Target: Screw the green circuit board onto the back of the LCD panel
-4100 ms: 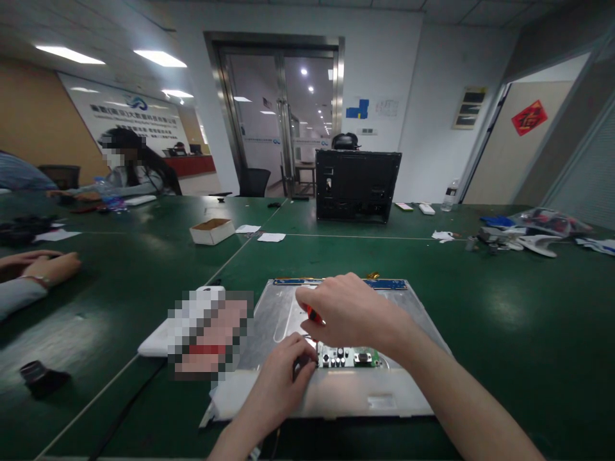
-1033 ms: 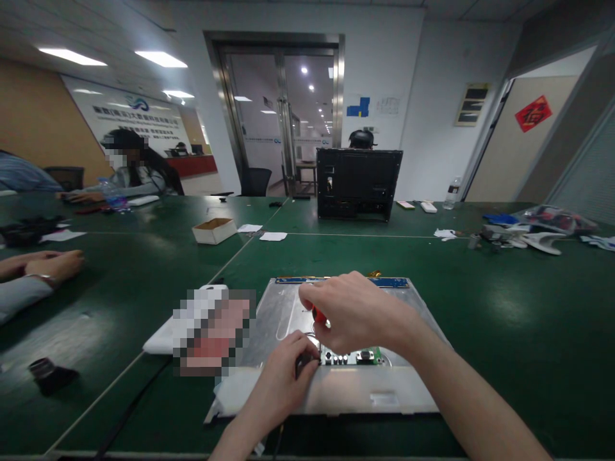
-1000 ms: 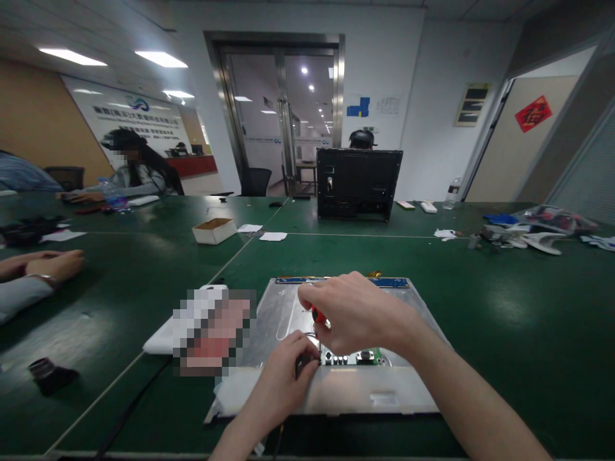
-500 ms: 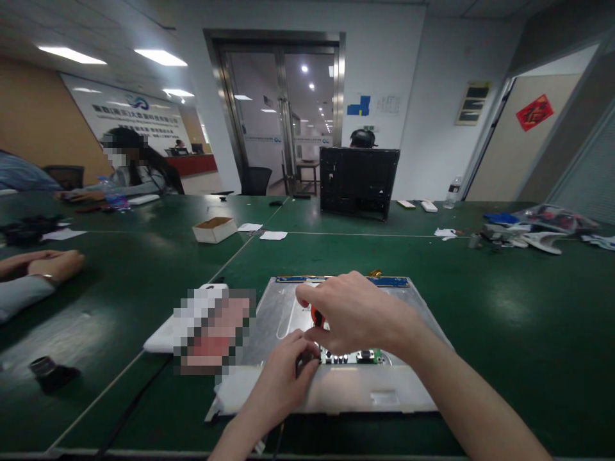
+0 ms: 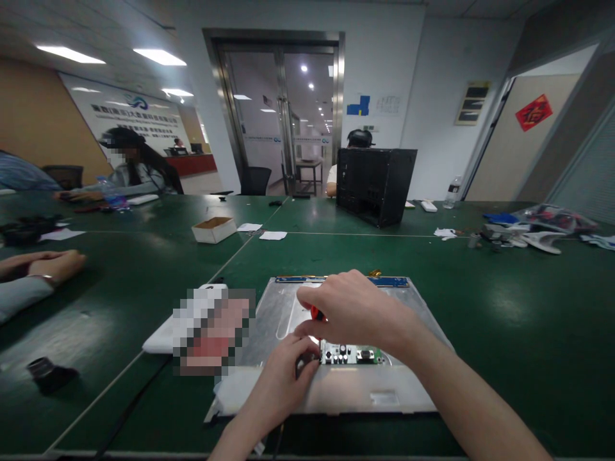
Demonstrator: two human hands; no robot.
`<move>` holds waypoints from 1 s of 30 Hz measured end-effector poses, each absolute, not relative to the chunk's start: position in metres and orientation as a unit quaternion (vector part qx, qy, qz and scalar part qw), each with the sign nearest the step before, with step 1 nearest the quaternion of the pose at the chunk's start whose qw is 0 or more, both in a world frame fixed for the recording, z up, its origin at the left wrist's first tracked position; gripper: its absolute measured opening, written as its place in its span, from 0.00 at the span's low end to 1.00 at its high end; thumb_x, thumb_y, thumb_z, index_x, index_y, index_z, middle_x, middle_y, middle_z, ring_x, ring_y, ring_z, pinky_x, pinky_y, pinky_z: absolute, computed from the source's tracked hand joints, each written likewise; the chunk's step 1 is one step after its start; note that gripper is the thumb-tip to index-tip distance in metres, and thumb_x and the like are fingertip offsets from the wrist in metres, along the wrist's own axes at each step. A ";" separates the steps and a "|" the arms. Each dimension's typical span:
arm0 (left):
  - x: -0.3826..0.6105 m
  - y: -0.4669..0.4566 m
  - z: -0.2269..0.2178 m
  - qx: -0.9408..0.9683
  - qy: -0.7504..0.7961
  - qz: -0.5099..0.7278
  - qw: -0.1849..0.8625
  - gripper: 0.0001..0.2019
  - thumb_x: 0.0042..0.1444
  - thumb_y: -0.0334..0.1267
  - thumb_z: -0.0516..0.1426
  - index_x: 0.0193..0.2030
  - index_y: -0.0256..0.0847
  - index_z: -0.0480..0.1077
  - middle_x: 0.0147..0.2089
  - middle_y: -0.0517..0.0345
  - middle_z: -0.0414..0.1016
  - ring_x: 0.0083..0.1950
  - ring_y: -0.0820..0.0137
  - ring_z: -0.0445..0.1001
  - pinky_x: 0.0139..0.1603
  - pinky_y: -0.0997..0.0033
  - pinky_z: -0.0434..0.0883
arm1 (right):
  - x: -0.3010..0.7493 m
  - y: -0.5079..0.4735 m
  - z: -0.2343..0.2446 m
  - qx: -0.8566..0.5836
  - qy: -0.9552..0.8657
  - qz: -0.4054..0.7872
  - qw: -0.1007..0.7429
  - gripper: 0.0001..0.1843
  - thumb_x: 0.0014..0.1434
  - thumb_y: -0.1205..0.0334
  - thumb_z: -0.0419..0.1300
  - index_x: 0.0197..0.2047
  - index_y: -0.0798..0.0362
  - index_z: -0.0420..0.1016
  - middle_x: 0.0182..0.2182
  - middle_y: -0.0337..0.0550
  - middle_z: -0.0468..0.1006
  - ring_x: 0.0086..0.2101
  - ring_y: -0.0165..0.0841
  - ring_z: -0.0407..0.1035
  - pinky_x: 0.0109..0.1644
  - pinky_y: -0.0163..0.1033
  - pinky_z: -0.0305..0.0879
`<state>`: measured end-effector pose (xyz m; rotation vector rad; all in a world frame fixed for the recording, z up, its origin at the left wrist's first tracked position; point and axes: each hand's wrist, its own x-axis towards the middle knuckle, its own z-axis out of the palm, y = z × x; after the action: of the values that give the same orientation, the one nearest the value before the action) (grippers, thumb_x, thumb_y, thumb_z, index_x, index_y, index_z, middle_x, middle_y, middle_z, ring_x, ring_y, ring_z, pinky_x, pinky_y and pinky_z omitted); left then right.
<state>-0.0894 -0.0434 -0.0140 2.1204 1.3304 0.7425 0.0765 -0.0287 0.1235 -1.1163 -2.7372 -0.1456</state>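
A flat metal display panel (image 5: pixel 273 317) lies on the green table in front of me, with a narrow blue circuit strip (image 5: pixel 391 282) along its far edge. My right hand (image 5: pixel 355 307) is closed round the red and black handle of what looks like a screwdriver (image 5: pixel 316 313), whose tip is hidden by my fingers. Under that hand, a green circuit board (image 5: pixel 353 354) with small capacitors and a connector shows on the panel. My left hand (image 5: pixel 288 362) curls at the board's left end, fingertips pinched together just below my right hand; anything between them is hidden.
Left of the panel are a white object (image 5: pixel 161 333) and a blurred-out pinkish item (image 5: pixel 216 336). A dark cable (image 5: pixel 129 403) runs nearby. Farther off stand an open white box (image 5: pixel 214 230) and a black computer case (image 5: pixel 375 186). Another person's hands (image 5: pixel 57 264) rest at left.
My right hand has lifted and shifted slightly, showing more of the circuit board. Across the table, the black computer case has turned and moved right. My left hand has stayed in place.
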 end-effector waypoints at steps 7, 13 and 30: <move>-0.090 -0.043 -0.014 0.794 0.464 0.285 0.270 0.08 0.51 0.30 0.52 0.34 0.41 0.72 0.40 0.53 0.73 0.43 0.62 0.71 0.44 0.66 0.67 | 0.078 -0.029 0.124 -0.360 -0.926 -0.060 0.095 0.10 0.55 0.58 0.58 0.40 0.52 0.68 0.30 0.41 0.79 0.27 0.32 0.70 0.23 0.36 0.43; -0.091 -0.042 -0.016 0.791 0.466 0.282 0.277 0.08 0.52 0.32 0.52 0.35 0.43 0.73 0.40 0.53 0.74 0.44 0.61 0.71 0.46 0.65 0.67 | 0.074 -0.029 0.126 -0.396 -0.914 -0.039 0.077 0.15 0.61 0.49 0.53 0.36 0.51 0.73 0.28 0.42 0.79 0.28 0.33 0.71 0.25 0.35 0.48; -0.090 -0.042 -0.018 0.793 0.466 0.285 0.270 0.07 0.53 0.31 0.52 0.35 0.41 0.70 0.40 0.55 0.72 0.41 0.64 0.70 0.41 0.67 0.66 | 0.075 -0.028 0.123 -0.385 -0.916 -0.060 0.093 0.09 0.58 0.57 0.55 0.40 0.52 0.70 0.31 0.42 0.79 0.29 0.32 0.70 0.25 0.36 0.47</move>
<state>-0.0904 -0.0422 -0.0177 2.1374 1.2551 0.7670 0.0752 -0.0284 0.1229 -1.1420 -2.7210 -0.1787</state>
